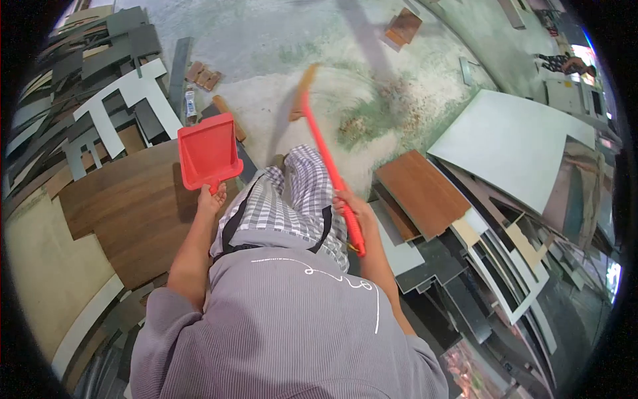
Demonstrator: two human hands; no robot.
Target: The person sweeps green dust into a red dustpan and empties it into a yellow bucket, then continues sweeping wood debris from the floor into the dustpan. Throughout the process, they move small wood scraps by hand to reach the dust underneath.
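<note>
My left hand (212, 198) is closed round the short handle of a red dustpan (209, 149), held up over brown boards at the left. In my right hand (352, 205) is the red handle of a brush (320, 145), gripped near its lower end in the view. The brush head, with tan bristles, points away from me over the floor and is a little blurred. To the right of the bristles lies a scattered patch of sawdust or debris (359, 125) on the pale floor.
Stacked board offcuts (113, 60) line the left side. A brown panel (425, 193) and a large white panel (508, 143) lean among more scraps at right. A tube (191, 104) and small wooden blocks (203, 76) lie ahead left. A person (573, 64) is far right.
</note>
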